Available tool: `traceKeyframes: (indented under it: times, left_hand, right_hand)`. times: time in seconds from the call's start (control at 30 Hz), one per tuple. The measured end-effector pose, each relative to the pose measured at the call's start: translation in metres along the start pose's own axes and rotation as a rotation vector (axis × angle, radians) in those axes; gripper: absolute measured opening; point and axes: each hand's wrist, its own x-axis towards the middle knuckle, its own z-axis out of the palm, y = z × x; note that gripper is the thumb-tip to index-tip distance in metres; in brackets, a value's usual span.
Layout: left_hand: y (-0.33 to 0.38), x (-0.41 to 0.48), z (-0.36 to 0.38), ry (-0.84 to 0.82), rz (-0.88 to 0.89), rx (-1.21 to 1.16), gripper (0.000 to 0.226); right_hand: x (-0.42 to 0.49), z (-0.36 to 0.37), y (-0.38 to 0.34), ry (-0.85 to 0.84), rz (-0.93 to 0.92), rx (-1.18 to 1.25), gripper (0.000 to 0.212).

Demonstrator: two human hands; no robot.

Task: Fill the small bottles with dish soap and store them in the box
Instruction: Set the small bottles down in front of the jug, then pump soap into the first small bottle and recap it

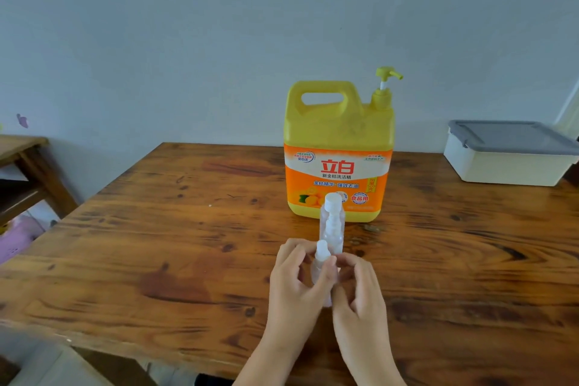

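In the head view, you are at the very start of the job: both small bottles look clear and empty, and nothing is stored yet. Your left hand [296, 283] and right hand [360, 291] are both closed with the fingertips around the nearer small bottle [322, 260], which stands just in front of the soap jug [338, 150]; I judge you are working on its white spray top, perhaps to unscrew it. The second small bottle [332, 226] stands upright between this one and the jug, close to the jug's label, with its white cap on. The jug is of stiff yellow plastic, square in shape, with a moulded handle, a glossy orange label and a yellow pump [388, 75] on the right shoulder. The small bottles are thin, see-through plastic cylinders. The box [507, 163], well to the right of the jug at the counter's far edge, is white plastic with a grey lid that is shut. The counter [156, 244] is varnished wood with dark knots. Filling, capping and storing are all left to do.
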Motion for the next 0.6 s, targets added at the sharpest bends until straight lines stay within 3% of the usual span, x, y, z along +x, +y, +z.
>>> traceKeyframes:
  times: [0.13,0.3,0.6]
  left_hand:
    - [-0.005,-0.003,-0.016,-0.136,-0.074,-0.193,0.023]
    - [-0.008,-0.002,-0.033,-0.239,-0.292,-0.554,0.027]
    - [-0.012,-0.003,-0.033,-0.145,-0.311,-0.678,0.030]
  right_hand:
    - [-0.006,-0.006,0.002,-0.207,-0.022,-0.044,0.053]
    - [-0.006,-0.012,-0.005,-0.345,-0.027,-0.041,0.042]
    - [-0.011,-0.015,0.000,-0.319,0.022,-0.061,0.048]
